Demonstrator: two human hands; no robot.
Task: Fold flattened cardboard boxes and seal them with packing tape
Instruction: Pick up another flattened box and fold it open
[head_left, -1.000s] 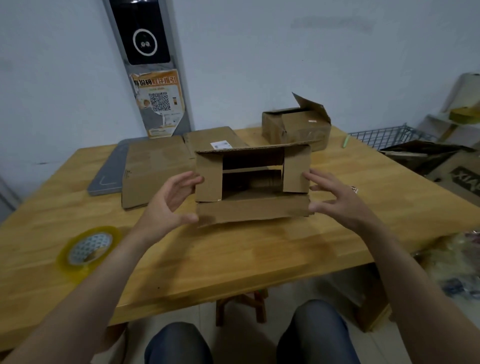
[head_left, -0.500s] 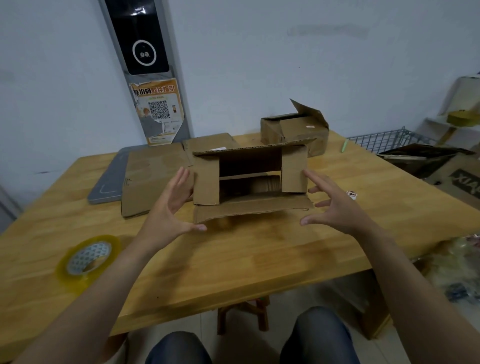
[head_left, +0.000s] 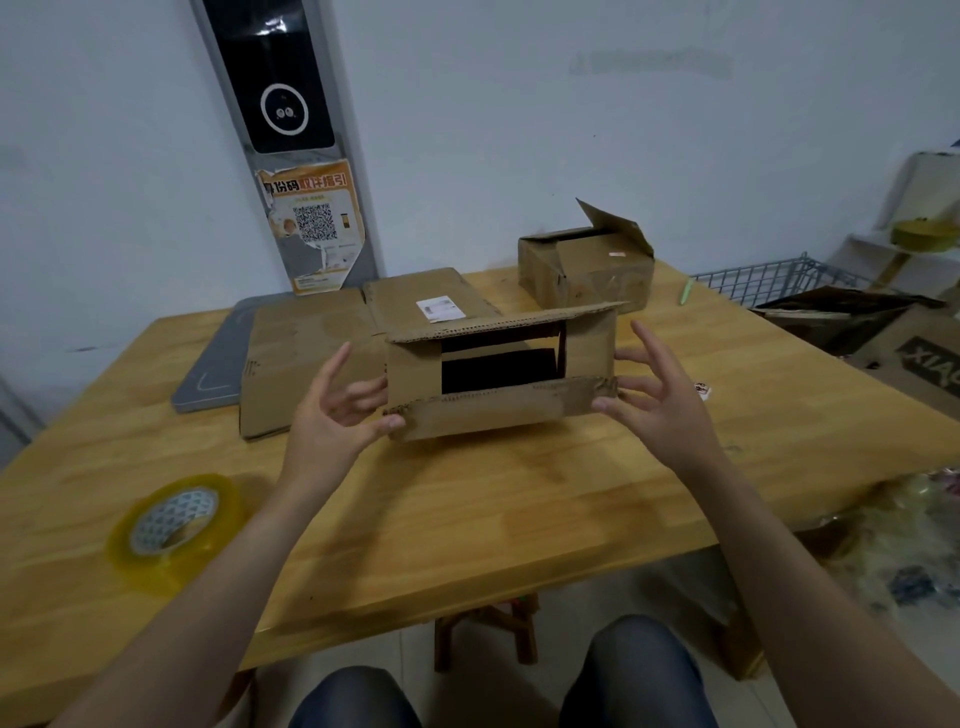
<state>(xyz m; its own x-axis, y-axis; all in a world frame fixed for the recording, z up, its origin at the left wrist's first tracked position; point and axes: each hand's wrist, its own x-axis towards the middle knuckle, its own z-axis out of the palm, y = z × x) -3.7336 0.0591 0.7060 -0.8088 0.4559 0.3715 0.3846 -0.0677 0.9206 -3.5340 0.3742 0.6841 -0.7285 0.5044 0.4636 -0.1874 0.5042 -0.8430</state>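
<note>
A small brown cardboard box lies on its side in the middle of the wooden table, its open end facing me. Both side flaps are folded in, the top flap juts out level, and the lower flap stands tilted up. My left hand is at the box's left end, fingers spread, thumb tip on the lower flap's left corner. My right hand mirrors it at the right end, thumb on the flap's right corner and fingertips by the box's side. A roll of clear packing tape lies flat at the near left.
Flattened cardboard lies behind the box on a grey pad. A second, folded box with one flap up stands at the back right, a green pen beside it. Off the table's right are a wire basket and more cartons.
The lower flap has swung up from lying flat on the table to tilting against the side flaps. Both hands have closed in on the box's ends, thumbs now on that flap.
</note>
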